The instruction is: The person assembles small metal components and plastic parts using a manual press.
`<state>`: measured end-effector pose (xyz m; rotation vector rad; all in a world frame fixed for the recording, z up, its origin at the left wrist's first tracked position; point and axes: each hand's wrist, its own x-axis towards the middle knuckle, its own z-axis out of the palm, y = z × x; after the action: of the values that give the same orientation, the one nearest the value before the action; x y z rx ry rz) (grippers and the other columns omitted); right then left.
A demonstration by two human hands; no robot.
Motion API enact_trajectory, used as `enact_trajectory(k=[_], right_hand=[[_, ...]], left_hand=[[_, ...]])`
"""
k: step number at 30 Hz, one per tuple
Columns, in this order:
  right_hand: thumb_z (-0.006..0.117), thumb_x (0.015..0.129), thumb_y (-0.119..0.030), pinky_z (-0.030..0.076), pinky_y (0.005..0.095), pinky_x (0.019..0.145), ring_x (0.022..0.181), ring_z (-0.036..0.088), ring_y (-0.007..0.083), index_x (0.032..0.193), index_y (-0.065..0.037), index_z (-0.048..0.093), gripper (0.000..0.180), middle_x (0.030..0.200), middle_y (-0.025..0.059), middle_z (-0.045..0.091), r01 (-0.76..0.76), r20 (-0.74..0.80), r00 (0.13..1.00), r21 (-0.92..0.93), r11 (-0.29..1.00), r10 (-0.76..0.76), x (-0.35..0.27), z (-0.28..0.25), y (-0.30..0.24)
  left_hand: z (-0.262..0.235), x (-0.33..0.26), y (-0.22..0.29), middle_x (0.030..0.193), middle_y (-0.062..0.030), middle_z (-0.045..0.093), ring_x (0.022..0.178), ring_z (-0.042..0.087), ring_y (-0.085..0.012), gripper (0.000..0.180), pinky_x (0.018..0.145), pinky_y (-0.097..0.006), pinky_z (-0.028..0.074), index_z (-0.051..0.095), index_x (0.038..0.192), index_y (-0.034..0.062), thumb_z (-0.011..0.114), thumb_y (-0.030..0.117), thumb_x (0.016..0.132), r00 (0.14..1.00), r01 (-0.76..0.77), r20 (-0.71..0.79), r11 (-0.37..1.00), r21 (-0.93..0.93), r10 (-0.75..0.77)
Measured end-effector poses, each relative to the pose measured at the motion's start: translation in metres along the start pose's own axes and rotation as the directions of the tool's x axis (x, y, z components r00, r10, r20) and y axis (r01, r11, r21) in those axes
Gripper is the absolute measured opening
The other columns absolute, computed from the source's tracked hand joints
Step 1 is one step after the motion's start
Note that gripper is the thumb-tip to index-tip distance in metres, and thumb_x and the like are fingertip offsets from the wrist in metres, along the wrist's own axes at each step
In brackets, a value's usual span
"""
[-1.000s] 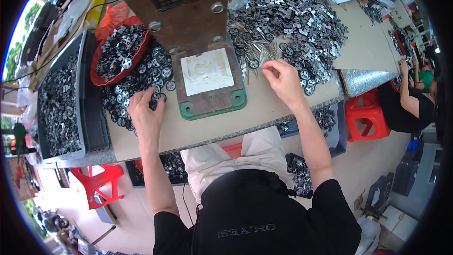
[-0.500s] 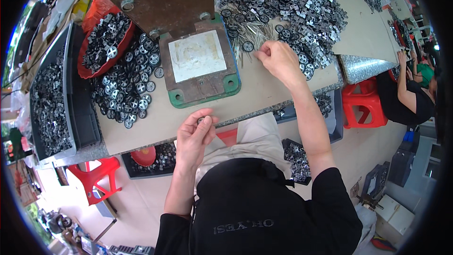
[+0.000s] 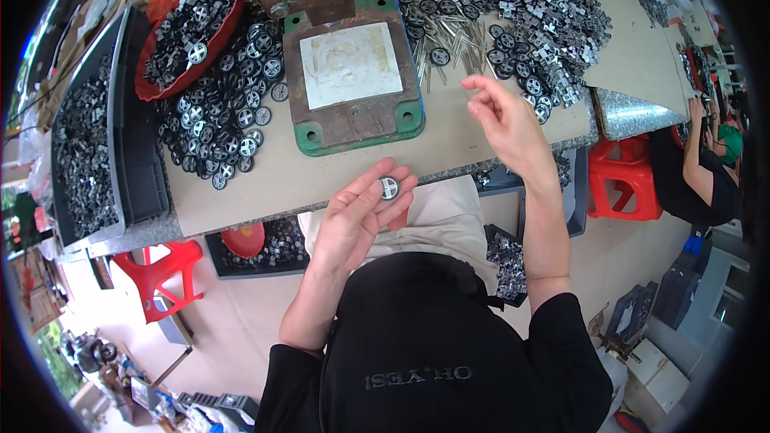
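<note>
- A small round wheel disc (image 3: 389, 187) is held at the fingertips of the left hand (image 3: 353, 220), just off the near edge of the surface (image 3: 321, 176), below the press plate at its 6 o'clock.
- The disc's flat face with its cross-shaped hub is turned up toward the camera; being round, it shows no long axis.
- The left grip is loosely curled, the disc pinched lightly between thumb and fingertips, the palm open beneath.
- The right hand (image 3: 501, 116) is raised at 2 o'clock from the disc, fingers drawn into a pinch; whether anything small is caught in that grip cannot be told.
- A slip is judged possible: the disc is held only at the fingertips beyond the surface edge, so a loosened pinch could drop it to the lap or floor.
- The green-cornered press plate (image 3: 353, 72) with its pale insert lies at 12 o'clock.
- A spread of black wheels (image 3: 228, 128) is seen at 10 o'clock, with a red bowl (image 3: 188, 32) beyond.
- A heap of grey metal parts (image 3: 529, 0) is piled at 1 o'clock.
</note>
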<state>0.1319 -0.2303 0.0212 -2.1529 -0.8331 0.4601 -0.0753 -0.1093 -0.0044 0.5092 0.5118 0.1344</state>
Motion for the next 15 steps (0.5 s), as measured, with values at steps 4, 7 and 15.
enact_trajectory(k=[4, 7, 15], right_hand=[[0.056, 0.085, -0.005, 0.047, 0.0222, 0.066, 0.076, 0.06, 0.0095, 0.096, 0.002, 0.054, 0.013, 0.084, 0.0041, 0.063, -0.048, 0.148, 0.988, 0.54, 0.841, -0.039, -0.037, 0.02, -0.015], [0.057, 0.085, -0.003, 0.047, 0.0213, 0.07, 0.081, 0.06, 0.0088, 0.094, 0.002, 0.055, 0.011, 0.087, 0.0045, 0.063, -0.112, 0.222, 0.973, 0.699, 0.706, -0.066, -0.052, 0.037, -0.022], [0.058, 0.084, -0.001, 0.048, 0.022, 0.073, 0.086, 0.061, 0.0104, 0.093, 0.002, 0.054, 0.01, 0.089, 0.0059, 0.063, -0.084, 0.242, 0.963, 0.681, 0.727, -0.116, -0.057, 0.051, -0.022]], left_hand=[[0.005, 0.003, -0.003, 0.124, -0.0203, 0.046, 0.116, 0.047, -0.0313, 0.04, 0.1, -0.037, 0.04, 0.034, 0.128, -0.0081, 0.041, 0.004, 0.091, 0.999, 0.033, -0.007, 0.994, -0.101, -0.034], [0.006, 0.002, -0.005, 0.124, -0.0186, 0.047, 0.115, 0.048, -0.0288, 0.041, 0.1, -0.035, 0.04, 0.032, 0.13, -0.0074, 0.041, 0.005, 0.091, 0.999, 0.047, 0.022, 0.996, -0.079, -0.045], [0.015, -0.001, -0.004, 0.121, -0.0173, 0.047, 0.111, 0.051, -0.0241, 0.041, 0.101, -0.036, 0.039, 0.03, 0.13, -0.0099, 0.038, 0.003, 0.091, 0.998, 0.046, 0.039, 0.998, -0.05, -0.044]])
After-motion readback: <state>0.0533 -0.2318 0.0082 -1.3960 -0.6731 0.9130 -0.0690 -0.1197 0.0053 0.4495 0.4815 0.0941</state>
